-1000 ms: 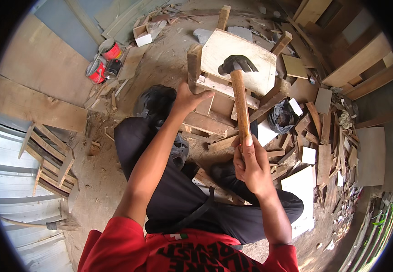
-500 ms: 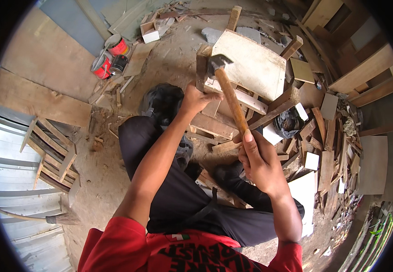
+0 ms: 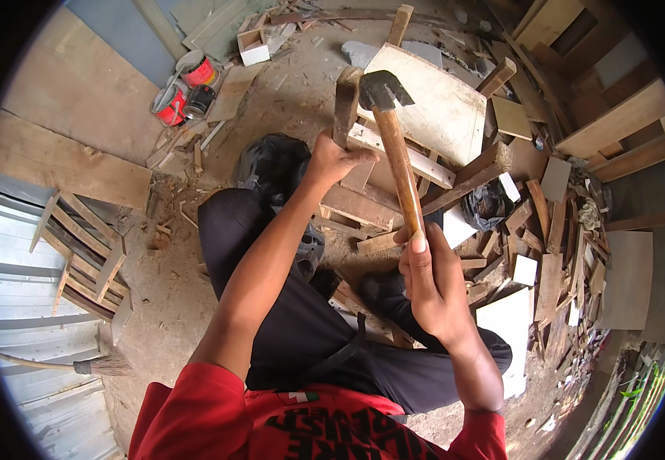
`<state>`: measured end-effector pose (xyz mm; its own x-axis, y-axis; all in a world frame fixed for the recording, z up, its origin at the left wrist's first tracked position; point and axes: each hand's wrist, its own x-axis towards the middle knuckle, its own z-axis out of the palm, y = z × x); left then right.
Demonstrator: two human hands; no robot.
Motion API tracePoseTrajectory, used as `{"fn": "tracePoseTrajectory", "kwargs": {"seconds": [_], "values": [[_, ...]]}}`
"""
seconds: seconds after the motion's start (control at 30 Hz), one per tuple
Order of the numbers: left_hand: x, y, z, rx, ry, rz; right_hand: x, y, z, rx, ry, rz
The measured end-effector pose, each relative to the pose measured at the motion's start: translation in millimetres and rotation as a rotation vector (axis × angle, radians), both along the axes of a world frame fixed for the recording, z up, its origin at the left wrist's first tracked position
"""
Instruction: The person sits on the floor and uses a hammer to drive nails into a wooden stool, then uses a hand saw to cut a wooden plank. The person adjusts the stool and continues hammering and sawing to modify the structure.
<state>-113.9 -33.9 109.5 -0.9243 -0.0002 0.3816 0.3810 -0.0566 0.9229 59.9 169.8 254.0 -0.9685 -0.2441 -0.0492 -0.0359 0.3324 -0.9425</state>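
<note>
My right hand [image 3: 436, 287] is closed around the lower end of a wooden hammer handle [image 3: 400, 165]. The dark metal hammer head [image 3: 385, 90] is raised near a wooden leg [image 3: 345, 103] and overlaps the view of a pale board [image 3: 432, 100]. My left hand [image 3: 335, 161] wraps round the base of that leg, its thumb pointing right along a rail. Leg, rails and board look like parts of one small wooden piece of furniture, with other legs [image 3: 493, 78] sticking out at its corners. Whether a nail is there, I cannot tell.
Scrap wood [image 3: 551, 284] is heaped at the right, beside a black plastic bag [image 3: 487, 205]. Red paint cans [image 3: 170, 105] stand at the far left. A slatted wooden piece [image 3: 87, 249] leans at the left, above a broom [image 3: 102, 367]. Another black bag [image 3: 273, 169] lies by my left knee.
The hammer head has risen slightly and turned, showing more of its top. My right hand has shifted a little lower and left. The left hand keeps its hold on the leg.
</note>
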Motion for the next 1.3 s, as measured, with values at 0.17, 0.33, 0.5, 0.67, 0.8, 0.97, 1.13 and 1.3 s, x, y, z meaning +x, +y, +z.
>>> {"fn": "tracePoseTrajectory", "kwargs": {"seconds": [0.17,0.33,0.5,0.67,0.8,0.97,1.13,1.3], "values": [[4,-2,-10,0.086,0.064,0.084,-4,0,-6,-0.003,-0.098,-0.031],[5,4,-8,0.032,-0.001,0.146,-3,4,-20,-0.082,-0.114,-0.051],[9,6,-6,0.075,-0.034,0.165,-2,3,-19,-0.085,-0.135,-0.039],[6,10,-4,0.151,-0.073,0.148,-4,4,-13,-0.119,-0.145,-0.013],[5,8,-5,0.145,-0.049,0.155,-12,4,-1,-0.041,-0.205,-0.026],[6,8,2,0.148,-0.045,0.130,-12,-1,6,-0.105,-0.182,-0.036],[7,11,3,0.168,-0.050,0.149,-14,3,8,-0.056,-0.221,-0.008],[16,10,0,0.155,-0.088,0.120,-2,-1,12,-0.111,-0.109,-0.008]]}}
